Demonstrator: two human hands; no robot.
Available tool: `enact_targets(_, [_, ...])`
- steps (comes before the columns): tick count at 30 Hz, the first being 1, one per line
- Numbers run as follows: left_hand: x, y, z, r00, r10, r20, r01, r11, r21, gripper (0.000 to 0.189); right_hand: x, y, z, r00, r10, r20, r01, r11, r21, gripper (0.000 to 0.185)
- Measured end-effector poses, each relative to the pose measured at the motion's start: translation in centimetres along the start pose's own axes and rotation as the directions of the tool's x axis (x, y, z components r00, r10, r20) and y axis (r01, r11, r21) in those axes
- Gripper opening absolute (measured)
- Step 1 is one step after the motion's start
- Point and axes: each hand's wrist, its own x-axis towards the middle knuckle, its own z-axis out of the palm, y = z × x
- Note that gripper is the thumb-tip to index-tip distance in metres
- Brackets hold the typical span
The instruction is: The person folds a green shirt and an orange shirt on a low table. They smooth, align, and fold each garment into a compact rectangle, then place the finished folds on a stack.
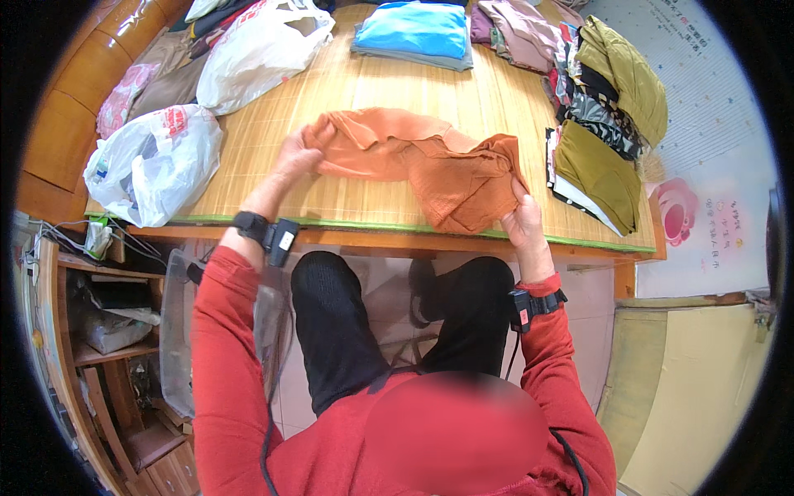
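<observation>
An orange garment [397,149] of thin cloth is stretched between my two hands over a bamboo mat [273,180]. Its left end is gripped by my left hand [304,152], thumb on top. On the other side my right hand [524,217] pinches the darker, bunched part near the mat's front edge. Folds and creases run through that darker part, and I cannot tell what kind of garment it is.
White plastic bags [155,164] stand at the left. Folded blue cloth [412,31] lies at the back, pinkish clothes [521,31] beside it. Olive trousers or similar folded cloth [595,173] and an olive padded garment [626,80] are at the right. A clear plastic bin [177,335] stands below left.
</observation>
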Motion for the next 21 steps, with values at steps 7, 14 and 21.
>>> enact_targets(7, [5.9, 7.0, -4.5, 0.717, 0.659, -0.227, -0.275, 0.568, 0.776, 0.042, -1.6, -1.7, -1.9, 0.951, 0.284, -0.123, -0.309, 0.871, -0.381, 0.041])
enact_targets(14, [0.9, 6.0, 2.6, 0.701, 0.712, -0.029, -0.422, 0.447, 0.789, 0.046, 0.6, -2.2, -0.4, 0.928, -0.324, 0.184, 0.272, 0.252, -0.929, 0.038])
enact_targets(21, [-8.1, 5.5, 16.1, 0.812, 0.55, 0.198, -0.549, 0.601, 0.581, 0.059, 6.3, -0.4, 2.2, 0.866, -0.285, 0.411, 0.364, -0.203, -0.909, 0.048])
